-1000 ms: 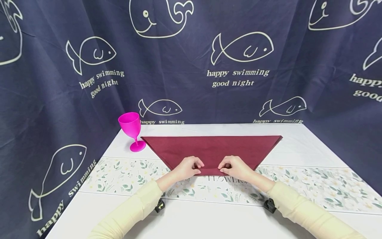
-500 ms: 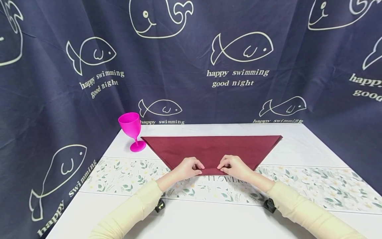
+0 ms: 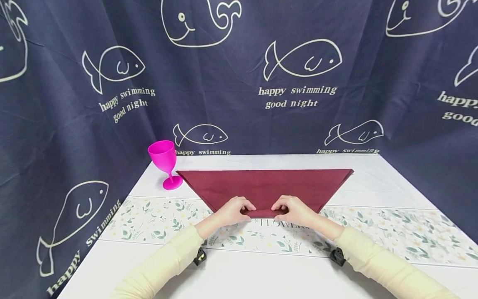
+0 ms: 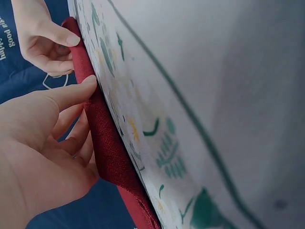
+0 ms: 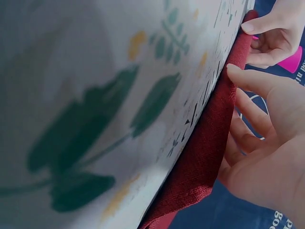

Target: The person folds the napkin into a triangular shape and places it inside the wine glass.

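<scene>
A burgundy cloth napkin lies folded in a trapezoid, its long side at the back and its short side nearest the person. At that short near edge, my left hand pinches the cloth with thumb and curled fingers. My right hand grips the same edge a little to the right. In the left wrist view, a thick rolled fold of the napkin shows under the thumb. From the right wrist, the napkin's fold runs between thumb and fingers, its near corner loose. Some fingertips are hidden behind the cloth.
A bright pink goblet stands upright at the back left, close to the napkin's left corner. The white table has a flower-printed band across it. A dark blue curtain with fish drawings hangs behind and at both sides.
The napkin's near edge has turned over a little and shifted slightly away from the person. Both thumbs have moved slightly at the fold; the goblet and the napkin's back edge stay put.
</scene>
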A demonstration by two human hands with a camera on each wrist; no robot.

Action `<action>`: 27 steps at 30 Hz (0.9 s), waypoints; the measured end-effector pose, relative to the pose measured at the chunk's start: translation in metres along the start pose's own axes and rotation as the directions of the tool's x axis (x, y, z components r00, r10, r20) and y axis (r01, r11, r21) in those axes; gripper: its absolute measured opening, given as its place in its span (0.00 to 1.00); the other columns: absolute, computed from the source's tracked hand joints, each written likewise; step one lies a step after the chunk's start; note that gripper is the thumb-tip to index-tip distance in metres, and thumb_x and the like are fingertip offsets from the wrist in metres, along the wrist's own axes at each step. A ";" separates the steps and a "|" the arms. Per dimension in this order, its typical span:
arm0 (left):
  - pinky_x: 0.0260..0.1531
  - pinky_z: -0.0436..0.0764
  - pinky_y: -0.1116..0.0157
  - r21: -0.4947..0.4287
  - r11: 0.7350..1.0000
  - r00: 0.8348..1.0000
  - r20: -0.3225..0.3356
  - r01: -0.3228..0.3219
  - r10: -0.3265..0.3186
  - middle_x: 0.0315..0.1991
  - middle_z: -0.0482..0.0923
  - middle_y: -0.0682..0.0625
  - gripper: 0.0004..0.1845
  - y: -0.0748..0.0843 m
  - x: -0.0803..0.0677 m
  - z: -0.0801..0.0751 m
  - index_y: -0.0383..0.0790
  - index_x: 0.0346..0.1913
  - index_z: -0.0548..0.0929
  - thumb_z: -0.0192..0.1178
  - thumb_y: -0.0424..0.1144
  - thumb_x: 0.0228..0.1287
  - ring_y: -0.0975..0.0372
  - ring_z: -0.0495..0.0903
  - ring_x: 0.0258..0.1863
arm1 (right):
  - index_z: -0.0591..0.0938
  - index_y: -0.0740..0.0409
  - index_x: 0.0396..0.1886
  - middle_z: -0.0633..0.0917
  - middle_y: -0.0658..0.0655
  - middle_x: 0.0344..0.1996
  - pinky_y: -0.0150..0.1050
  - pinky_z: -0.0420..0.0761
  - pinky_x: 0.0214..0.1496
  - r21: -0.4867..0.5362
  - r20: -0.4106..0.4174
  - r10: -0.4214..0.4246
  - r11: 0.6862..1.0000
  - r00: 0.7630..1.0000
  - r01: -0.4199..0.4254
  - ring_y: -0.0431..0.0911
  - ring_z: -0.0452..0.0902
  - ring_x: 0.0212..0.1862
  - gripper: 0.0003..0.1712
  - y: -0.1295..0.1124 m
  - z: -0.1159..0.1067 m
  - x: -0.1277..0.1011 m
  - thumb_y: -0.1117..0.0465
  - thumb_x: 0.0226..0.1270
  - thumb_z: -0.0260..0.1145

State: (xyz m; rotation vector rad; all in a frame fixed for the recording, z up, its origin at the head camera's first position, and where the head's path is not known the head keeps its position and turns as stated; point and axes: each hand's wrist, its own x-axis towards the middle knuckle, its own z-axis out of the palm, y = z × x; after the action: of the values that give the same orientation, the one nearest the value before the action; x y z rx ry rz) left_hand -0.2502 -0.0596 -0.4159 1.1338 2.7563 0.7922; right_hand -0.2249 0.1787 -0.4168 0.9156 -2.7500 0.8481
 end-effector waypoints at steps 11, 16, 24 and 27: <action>0.38 0.73 0.72 0.055 0.998 1.000 -0.006 0.000 0.001 0.36 0.77 0.56 0.12 -0.001 0.001 0.001 0.46 0.41 0.80 0.62 0.37 0.51 0.66 0.74 0.36 | 0.80 0.53 0.34 0.80 0.49 0.30 0.37 0.74 0.37 -0.022 0.022 0.007 1.000 1.000 -0.006 0.42 0.73 0.33 0.14 0.001 -0.001 0.001 0.61 0.44 0.71; 0.36 0.73 0.72 0.035 0.999 1.000 -0.021 0.009 -0.008 0.35 0.78 0.55 0.11 0.000 0.001 0.000 0.45 0.41 0.80 0.61 0.37 0.52 0.66 0.74 0.34 | 0.80 0.55 0.35 0.80 0.49 0.30 0.37 0.75 0.36 -0.027 0.018 0.002 1.000 1.000 -0.002 0.42 0.74 0.33 0.13 0.001 -0.002 0.001 0.61 0.47 0.69; 0.38 0.74 0.72 0.023 0.999 0.999 -0.045 0.027 -0.026 0.36 0.79 0.55 0.09 0.000 0.000 0.001 0.45 0.41 0.80 0.58 0.37 0.56 0.67 0.76 0.37 | 0.80 0.58 0.36 0.82 0.51 0.30 0.37 0.75 0.38 -0.038 0.005 0.012 0.999 1.000 -0.012 0.43 0.76 0.34 0.11 0.000 -0.001 0.001 0.62 0.50 0.66; 0.41 0.74 0.71 0.020 0.999 0.998 -0.050 0.033 -0.032 0.36 0.80 0.55 0.09 -0.001 0.000 0.001 0.45 0.41 0.80 0.57 0.36 0.57 0.67 0.77 0.39 | 0.81 0.59 0.37 0.82 0.52 0.31 0.38 0.75 0.40 -0.059 -0.001 0.013 0.998 1.000 -0.013 0.44 0.77 0.37 0.11 0.000 0.000 0.001 0.63 0.52 0.65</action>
State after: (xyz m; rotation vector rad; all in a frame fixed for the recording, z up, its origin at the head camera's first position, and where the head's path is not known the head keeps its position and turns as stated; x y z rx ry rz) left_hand -0.2504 -0.0595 -0.4171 1.0845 2.8216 0.8009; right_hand -0.2251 0.1781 -0.4164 0.8883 -2.7672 0.7652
